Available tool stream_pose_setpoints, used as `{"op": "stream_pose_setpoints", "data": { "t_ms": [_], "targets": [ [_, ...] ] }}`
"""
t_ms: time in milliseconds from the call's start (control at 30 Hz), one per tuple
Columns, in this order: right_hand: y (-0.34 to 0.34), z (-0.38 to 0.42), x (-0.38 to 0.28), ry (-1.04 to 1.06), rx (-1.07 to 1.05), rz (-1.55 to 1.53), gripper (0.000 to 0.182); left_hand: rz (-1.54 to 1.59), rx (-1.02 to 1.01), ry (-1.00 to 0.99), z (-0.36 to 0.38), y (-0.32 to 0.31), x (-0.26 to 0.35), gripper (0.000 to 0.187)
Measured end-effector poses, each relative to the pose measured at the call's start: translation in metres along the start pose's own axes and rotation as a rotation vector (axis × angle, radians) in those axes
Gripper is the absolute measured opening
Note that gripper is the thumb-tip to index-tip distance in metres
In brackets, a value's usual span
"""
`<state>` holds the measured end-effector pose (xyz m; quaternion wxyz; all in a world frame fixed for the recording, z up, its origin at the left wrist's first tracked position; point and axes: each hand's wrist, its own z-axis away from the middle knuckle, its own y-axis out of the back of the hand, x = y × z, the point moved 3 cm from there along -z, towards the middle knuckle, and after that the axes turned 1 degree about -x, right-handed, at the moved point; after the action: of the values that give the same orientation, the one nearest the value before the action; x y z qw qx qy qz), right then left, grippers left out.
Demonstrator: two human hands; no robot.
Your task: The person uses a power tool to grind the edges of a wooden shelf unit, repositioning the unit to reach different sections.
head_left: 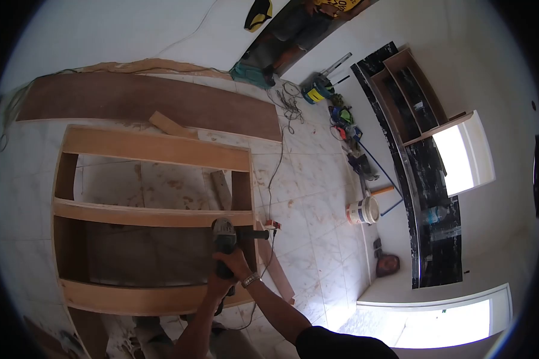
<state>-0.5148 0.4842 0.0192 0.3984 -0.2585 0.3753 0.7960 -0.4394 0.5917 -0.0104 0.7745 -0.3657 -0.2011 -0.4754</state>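
Tiled floor [305, 179]; power tool [224, 238] extends forward, side handle [257, 234] pointing right.

In the person's hands [237, 264] is a power tool [225, 241] of matt plastic; beneath them, a smooth wooden frame [153, 214]; beyond them, a matt wood-like board [156, 102]; right of them, glossy, marbled floor tiles [308, 179].

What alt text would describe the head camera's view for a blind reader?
A person's left hand and right hand hold a dark power tool at a wooden frame on a tiled floor. Beyond it lies a long brown board.
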Motion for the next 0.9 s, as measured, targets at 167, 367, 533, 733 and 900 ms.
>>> {"op": "stream_pose_setpoints", "data": {
  "t_ms": [167, 367, 533, 733, 900],
  "targets": [
    [-0.004, -0.001, -0.003, -0.016, -0.074, -0.080, 0.054, -0.075, 0.077, 0.008, -0.006, 0.003, -0.019, 0.063],
    [-0.016, -0.021, -0.004, 0.074, -0.010, 0.035, 0.058, -0.026, 0.082, -0.069, -0.019, 0.008, -0.013, 0.065],
    [-0.034, -0.032, -0.021, 0.126, 0.030, 0.119, 0.048, 0.038, 0.015, -0.036, -0.017, 0.025, 0.008, 0.050],
    [-0.068, -0.051, -0.053, 0.068, -0.051, 0.136, 0.046, -0.036, 0.214, -0.067, -0.028, 0.056, 0.021, 0.049],
    [-0.088, -0.068, -0.053, 0.121, -0.106, 0.141, 0.044, 0.138, 0.150, -0.046, -0.035, 0.069, 0.032, 0.046]
  ]
}}
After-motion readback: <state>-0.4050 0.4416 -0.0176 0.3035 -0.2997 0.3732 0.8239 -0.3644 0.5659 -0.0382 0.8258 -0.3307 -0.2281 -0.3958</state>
